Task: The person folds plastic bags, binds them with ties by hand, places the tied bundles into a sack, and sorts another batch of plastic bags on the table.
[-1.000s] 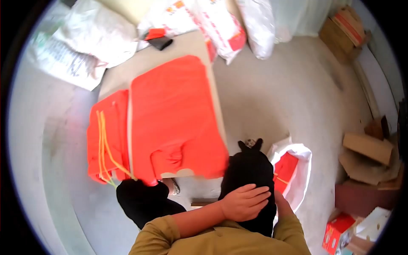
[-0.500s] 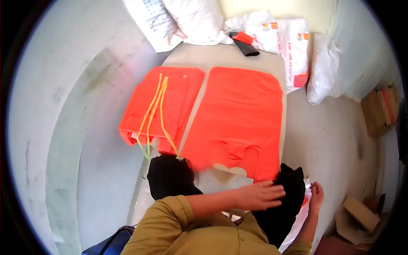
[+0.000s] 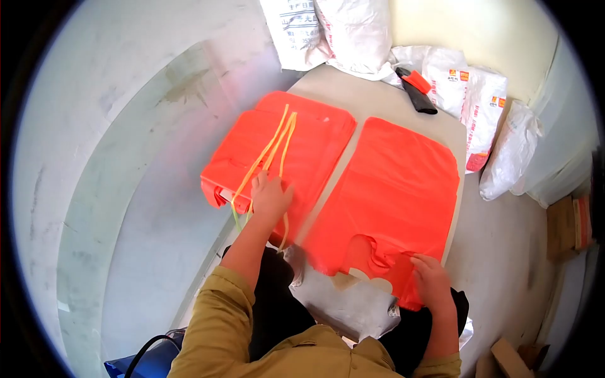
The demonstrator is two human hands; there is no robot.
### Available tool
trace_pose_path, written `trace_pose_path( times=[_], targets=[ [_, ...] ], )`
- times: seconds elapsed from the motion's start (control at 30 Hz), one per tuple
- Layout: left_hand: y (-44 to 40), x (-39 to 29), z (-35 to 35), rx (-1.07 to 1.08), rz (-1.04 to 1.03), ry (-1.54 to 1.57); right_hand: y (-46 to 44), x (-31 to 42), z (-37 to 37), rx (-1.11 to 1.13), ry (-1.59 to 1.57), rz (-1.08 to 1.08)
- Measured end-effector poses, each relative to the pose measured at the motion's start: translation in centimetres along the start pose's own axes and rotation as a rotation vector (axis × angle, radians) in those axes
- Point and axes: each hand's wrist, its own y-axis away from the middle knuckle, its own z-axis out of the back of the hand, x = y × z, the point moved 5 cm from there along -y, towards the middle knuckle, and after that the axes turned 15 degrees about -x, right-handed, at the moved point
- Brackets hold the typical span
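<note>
Two stacks of flat red plastic bags lie side by side on a beige board. On the left stack [image 3: 315, 145] rest several yellow strings [image 3: 279, 142]. My left hand [image 3: 271, 198] is on that stack at the strings, its fingers bent; whether it grips them is hard to tell. The right stack [image 3: 403, 183] has a cut-out, wrinkled lower edge. At its lower right corner my right hand [image 3: 432, 280] has its fingers closed on the edge of the red bags.
White printed sacks [image 3: 356, 34] stand behind the board [image 3: 340, 88]. A dark roll with a red piece [image 3: 419, 94] lies at its back right. Cardboard boxes [image 3: 561, 230] are at the right, and a blue bag [image 3: 148, 359] is at lower left.
My left hand has gone from my right knee to the strings on the left stack. My right hand has come up from beside the white bag to the right stack. The view has shifted.
</note>
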Motion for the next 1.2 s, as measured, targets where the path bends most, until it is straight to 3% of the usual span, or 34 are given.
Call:
trace_pose_path(
  times=[0.07, 0.17, 0.3, 0.4, 0.5, 0.7, 0.8, 0.9, 1.0, 1.1, 1.2],
  targets=[
    [-0.3, 1.9, -0.9, 0.034, 0.014, 0.045, -1.1, 0.7, -1.9, 0.116, 0.025, 0.007],
    [-1.3, 3.3, -1.4, 0.022, -0.023, 0.032, -2.5, 1.2, -4.2, 0.117, 0.125, 0.103],
    [-3.7, 3.9, -0.9, -0.024, -0.053, -0.082, -3.6, 0.7, -6.6, 0.039, 0.195, 0.075],
    [-4.2, 5.2, -1.2, -0.2, -0.039, -0.054, -3.1, -0.7, -8.3, 0.014, 0.232, 0.058],
    [-4.7, 7.7, -3.0, -0.075, 0.025, 0.051, -3.0, -0.9, -8.5, 0.018, 0.229, 0.043],
    [-7.1, 8.7, -3.3, -0.028, -0.073, 0.108, -3.2, -0.4, -8.5, 0.015, 0.211, 0.035],
    [-7.6, 8.3, -3.5, -0.055, -0.072, 0.088, -3.1, -0.2, -8.5, 0.009, 0.205, 0.026],
    [-8.2, 7.4, -3.1, -0.222, -0.135, 0.066, -3.2, -0.1, -8.5, 0.017, 0.237, 0.02],
    [-8.3, 7.0, -3.5, 0.127, -0.123, -0.023, -3.1, -0.2, -8.5, 0.016, 0.251, 0.028],
    [-7.2, 6.1, -2.8, 0.033, -0.191, -0.201, -3.1, 0.0, -8.5, 0.01, 0.248, 0.03],
    [-7.0, 4.4, -1.7, 0.056, -0.192, -0.177, -3.2, 0.0, -8.6, 0.004, 0.243, 0.043]
  ],
)
